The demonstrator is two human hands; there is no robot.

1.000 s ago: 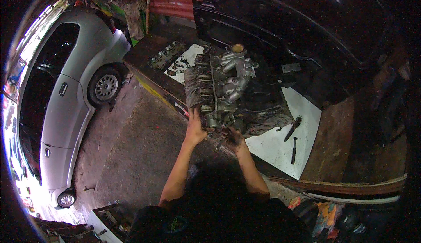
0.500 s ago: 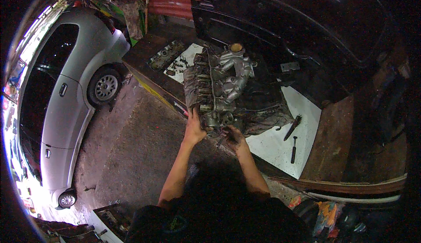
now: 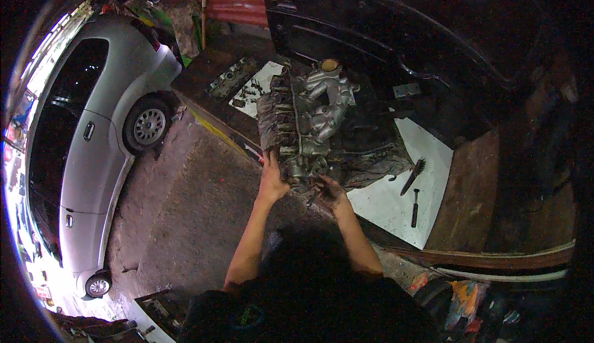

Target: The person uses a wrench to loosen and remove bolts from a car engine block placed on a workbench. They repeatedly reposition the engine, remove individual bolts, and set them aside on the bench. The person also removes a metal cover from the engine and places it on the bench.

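A greasy engine cylinder head point(image 3: 281, 117) with a silver intake manifold point(image 3: 328, 108) lies on a workbench point(image 3: 198, 80). My left hand point(image 3: 271, 179) grips its near left end. My right hand point(image 3: 331, 194) is curled at the round metal fitting point(image 3: 312, 168) on the near end, holding a small dark item I cannot make out. A dark cloth point(image 3: 380, 167) lies to the right on a white sheet point(image 3: 396, 219), with a black brush point(image 3: 413, 176) and a thin black-handled tool point(image 3: 414, 210).
A silver car point(image 3: 90, 157) stands at the left beside the concrete floor point(image 3: 173, 207). A long metal part point(image 3: 232, 77) and small parts point(image 3: 250, 92) lie at the bench's back left. A dark vehicle panel point(image 3: 402, 21) and red corrugated sheeting point(image 3: 229, 3) rise behind.
The scene has shifted slightly leftward in the view. My hands stay at the near end of the cylinder head, with only slight movement in my right fingers.
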